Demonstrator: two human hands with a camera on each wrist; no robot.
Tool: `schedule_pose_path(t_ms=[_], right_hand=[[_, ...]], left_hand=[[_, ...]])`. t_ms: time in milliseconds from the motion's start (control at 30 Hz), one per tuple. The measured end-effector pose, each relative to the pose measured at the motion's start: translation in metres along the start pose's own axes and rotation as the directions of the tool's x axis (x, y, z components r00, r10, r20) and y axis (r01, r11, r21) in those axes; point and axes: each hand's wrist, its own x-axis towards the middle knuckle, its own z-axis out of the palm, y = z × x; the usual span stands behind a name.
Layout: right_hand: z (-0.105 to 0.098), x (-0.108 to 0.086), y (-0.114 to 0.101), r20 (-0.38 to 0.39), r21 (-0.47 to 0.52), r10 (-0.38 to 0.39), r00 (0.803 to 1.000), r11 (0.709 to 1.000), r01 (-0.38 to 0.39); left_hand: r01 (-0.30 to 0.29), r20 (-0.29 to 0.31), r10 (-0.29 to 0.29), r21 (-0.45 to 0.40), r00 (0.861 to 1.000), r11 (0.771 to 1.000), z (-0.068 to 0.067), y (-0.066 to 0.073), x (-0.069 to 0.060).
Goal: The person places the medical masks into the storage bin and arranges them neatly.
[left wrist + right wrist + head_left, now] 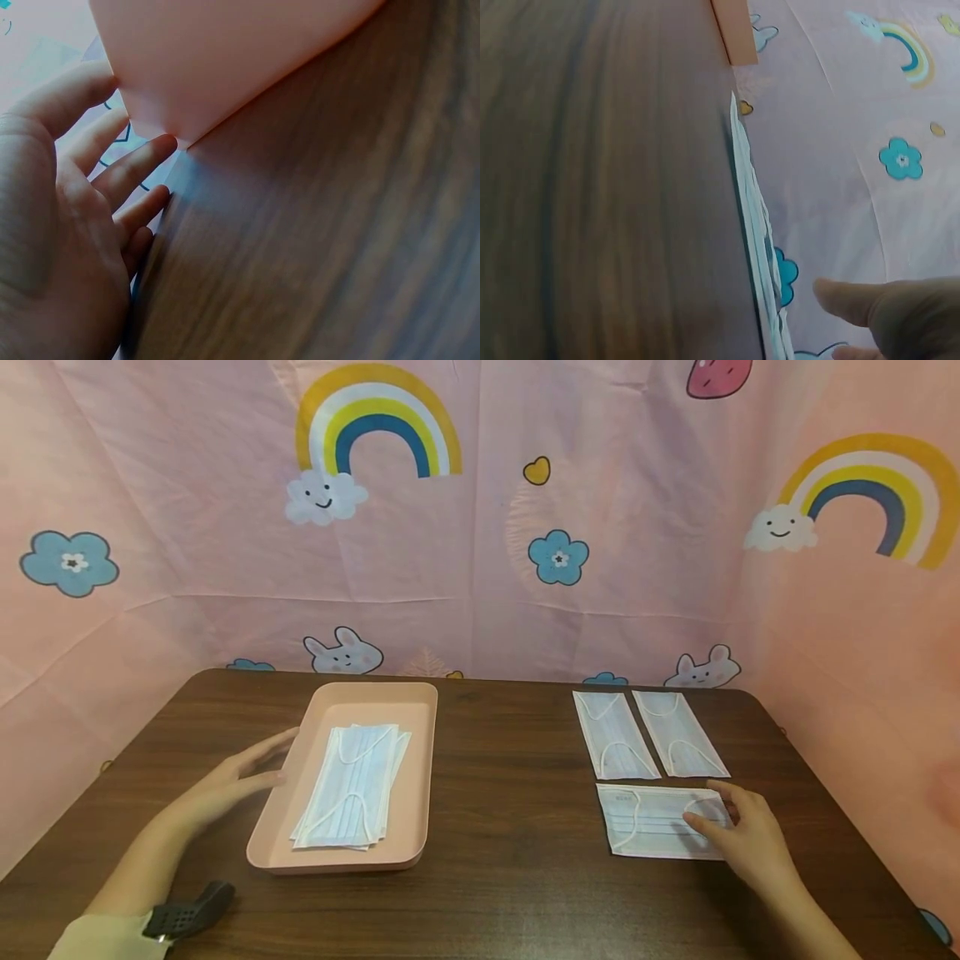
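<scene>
The pink tray (429, 760) stands on the left side of the table, with several overlapping pale blue masks (348, 789) inside. Against the tray's left side rest the fingertips of my left hand (225, 785), fingers spread; the left wrist view shows this hand (82, 202) beside the tray wall (217, 60). On the right, a mask (652, 822) lies crosswise. My right hand (750, 835) is over its right end, thumb and forefinger apart. In the right wrist view the thumb (855, 300) shows a gap from the masks (754, 217); contact elsewhere cannot be told.
Two more masks (617, 735) (680, 733) lie side by side behind the crosswise one. The brown wooden table (502, 852) extends between tray and masks. A pink patterned cloth (480, 543) hangs behind the table and along its sides. A dark band (187, 917) is on the left forearm.
</scene>
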Motion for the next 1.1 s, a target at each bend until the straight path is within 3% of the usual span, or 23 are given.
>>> schedule_pose_path(t_ms=[133,367,600,967,1100], right_hand=[[-0.003,-0.001,0.012,0.0,-0.027,0.051,0.999,0.998,-0.051],[-0.009,-0.002,0.026,0.076,-0.136,0.15,0.986,0.981,-0.138],[-0.009,-0.002,0.029,0.051,-0.17,0.115,0.992,0.98,-0.105],[-0.017,0.0,0.025,0.132,-0.164,0.142,0.981,0.979,-0.12],[-0.018,0.001,0.023,0.128,-0.145,0.145,0.981,0.981,-0.126]], left_hand=[[-0.001,0.003,0.001,0.003,1.0,1.0,0.0,0.0,0.001],[-0.003,-0.001,0.003,0.029,1.0,1.0,-0.001,0.005,0.0],[-0.014,-0.001,0.014,0.077,1.0,0.997,-0.002,0.0,0.001],[-0.024,-0.002,0.024,0.033,1.0,0.999,0.001,0.001,0.001],[-0.026,-0.004,0.026,0.024,1.0,0.999,0.0,0.0,0.001]])
